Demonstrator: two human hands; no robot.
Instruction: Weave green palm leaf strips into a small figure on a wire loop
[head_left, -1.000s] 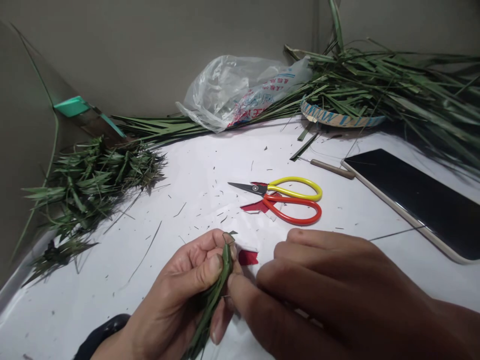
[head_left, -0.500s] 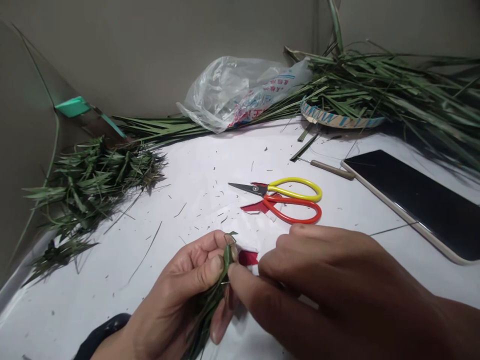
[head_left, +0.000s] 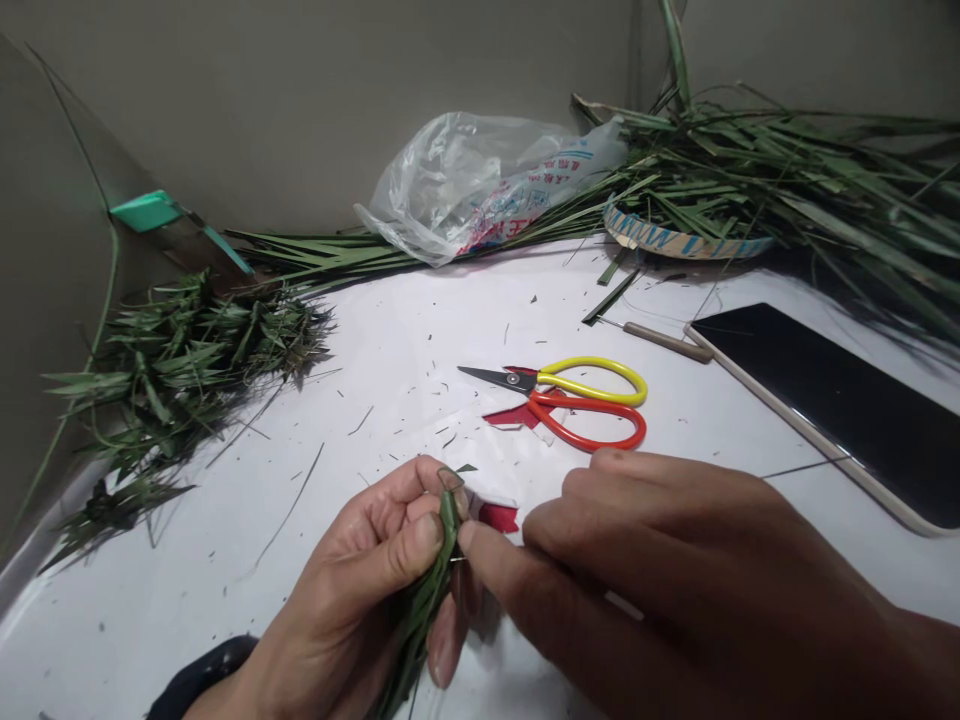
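Pinching leaf strip (head_left: 439,570) in left hand (head_left: 367,590), right hand (head_left: 675,580) fingertips nipping its tip near scissors (head_left: 577,400); next needs firm pull.

A white table (head_left: 450,330) stood against plain grey-beige walls (head_left: 300,100) that met in a corner at upper right. Even, dim indoor light fell across it, casting soft shadows.

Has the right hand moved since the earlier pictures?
Yes. The right hand has slid left toward the leaf strip, judged against the scissors.
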